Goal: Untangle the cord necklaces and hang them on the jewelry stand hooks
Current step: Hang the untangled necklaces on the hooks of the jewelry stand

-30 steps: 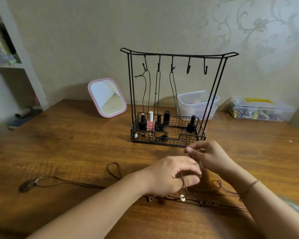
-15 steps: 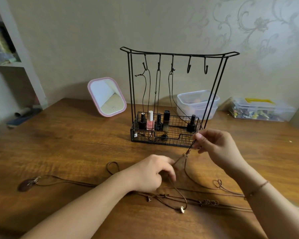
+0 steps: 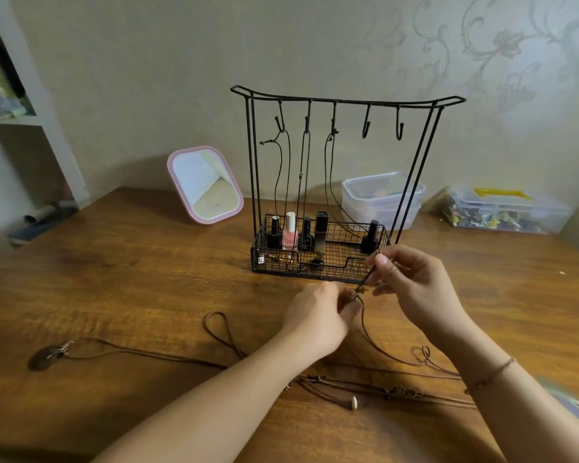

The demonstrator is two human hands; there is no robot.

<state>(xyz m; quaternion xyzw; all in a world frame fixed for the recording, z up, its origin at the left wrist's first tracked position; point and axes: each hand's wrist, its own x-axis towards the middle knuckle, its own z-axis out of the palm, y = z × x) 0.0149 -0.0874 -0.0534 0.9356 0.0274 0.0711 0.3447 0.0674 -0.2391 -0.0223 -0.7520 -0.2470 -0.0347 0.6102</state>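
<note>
A person's two hands work a brown cord necklace (image 3: 365,325) just in front of a black wire jewelry stand (image 3: 346,101) on a wooden surface (image 3: 141,289). The right hand (image 3: 415,285) pinches the cord's upper end between thumb and curled fingers (image 3: 381,262), lifting it taut beside the front right corner of the stand's basket (image 3: 318,272). The left hand (image 3: 318,319), lower and just to the left, closes its fingertips on the same cord near a small knot or charm; which of the two it is cannot be told at this size. From there the cord falls to the surface and joins a tangle of cord necklaces (image 3: 381,385) lying between the forearms, with small metal rings and a pale bead (image 3: 354,402) among them. One strand runs far left to a dark round pendant (image 3: 46,357), and a loop (image 3: 219,325) lies near the left wrist.

Three dark necklaces already hang from the stand's three left hooks (image 3: 306,123), while the two right hooks (image 3: 381,127) are bare. Nail polish bottles (image 3: 290,233) stand upright in the basket. A pink-framed mirror (image 3: 204,185) leans behind the stand to the left; two clear plastic boxes (image 3: 381,198) sit to the right against the patterned wall. A thin bracelet (image 3: 488,379) circles the right wrist.
</note>
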